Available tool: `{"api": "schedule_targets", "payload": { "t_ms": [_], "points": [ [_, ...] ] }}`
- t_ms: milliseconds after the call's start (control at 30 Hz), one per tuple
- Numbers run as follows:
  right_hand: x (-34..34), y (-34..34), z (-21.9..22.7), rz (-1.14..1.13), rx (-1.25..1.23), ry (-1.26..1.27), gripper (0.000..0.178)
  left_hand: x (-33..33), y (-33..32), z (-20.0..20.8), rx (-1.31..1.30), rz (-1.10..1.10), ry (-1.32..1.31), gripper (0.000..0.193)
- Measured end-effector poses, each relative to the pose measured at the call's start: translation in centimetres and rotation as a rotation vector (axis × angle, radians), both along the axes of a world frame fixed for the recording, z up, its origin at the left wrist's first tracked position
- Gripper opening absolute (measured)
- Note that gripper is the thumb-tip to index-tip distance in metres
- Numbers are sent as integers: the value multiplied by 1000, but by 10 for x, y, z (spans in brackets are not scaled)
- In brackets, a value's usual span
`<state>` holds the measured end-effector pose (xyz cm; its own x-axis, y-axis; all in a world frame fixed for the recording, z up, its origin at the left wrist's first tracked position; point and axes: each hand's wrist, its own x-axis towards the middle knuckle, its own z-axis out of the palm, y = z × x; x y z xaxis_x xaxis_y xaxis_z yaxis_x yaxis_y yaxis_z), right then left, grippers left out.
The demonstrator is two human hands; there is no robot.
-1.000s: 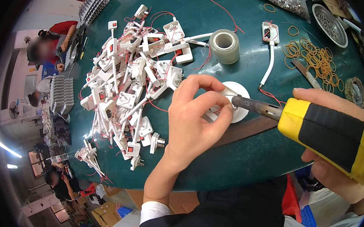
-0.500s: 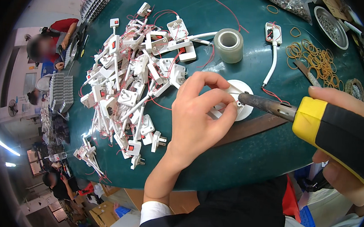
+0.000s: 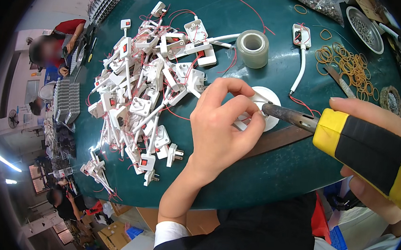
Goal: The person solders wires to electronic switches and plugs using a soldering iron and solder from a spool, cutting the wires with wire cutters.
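Observation:
A yellow and black soldering gun (image 3: 364, 150) with a dark slotted metal barrel is gripped in my right hand (image 3: 373, 114). Its tip rests at or just above a round white plastic disc (image 3: 268, 95) lying on the table. My left hand (image 3: 218, 131) reaches over the disc with thumb and forefinger pinched together close to that tip. Whatever sits in the pinch is too small or hidden to make out. White plastic also shows beneath those fingers, mostly covered by the hand.
White plugs and switch housings with red wires form a large pile (image 3: 142, 97) at left. Behind the disc stands a tape roll (image 3: 253, 49). An opened white housing (image 3: 301, 37), rubber bands (image 3: 346, 70), a metal bowl (image 3: 365, 29) and a brown strip (image 3: 278, 142) lie rightward.
The soldering gun's body and my right hand have shifted slightly left and down, the tip staying at the disc. My left hand has barely moved and keeps its pinch.

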<state>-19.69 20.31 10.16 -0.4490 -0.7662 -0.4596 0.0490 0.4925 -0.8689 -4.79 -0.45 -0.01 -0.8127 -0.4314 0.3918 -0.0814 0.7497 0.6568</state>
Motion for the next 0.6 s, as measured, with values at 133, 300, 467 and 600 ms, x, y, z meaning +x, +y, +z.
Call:
{"api": "schedule_targets", "payload": {
  "t_ms": [133, 300, 467, 600],
  "points": [
    [0, 0, 0, 7, 3, 4, 88, -2, 0, -1, -28, -2, 19, 6],
    [-1, 0, 0, 11, 5, 9, 88, -2, 1, -3, -28, -4, 13, 6],
    [-1, 0, 1, 13, 4, 15, 88, -1, 1, -4, -16, -7, 32, 7],
    [-1, 0, 1, 13, 3, 16, 88, -2, 0, -4, -7, -19, 37, 7]
  ]
}}
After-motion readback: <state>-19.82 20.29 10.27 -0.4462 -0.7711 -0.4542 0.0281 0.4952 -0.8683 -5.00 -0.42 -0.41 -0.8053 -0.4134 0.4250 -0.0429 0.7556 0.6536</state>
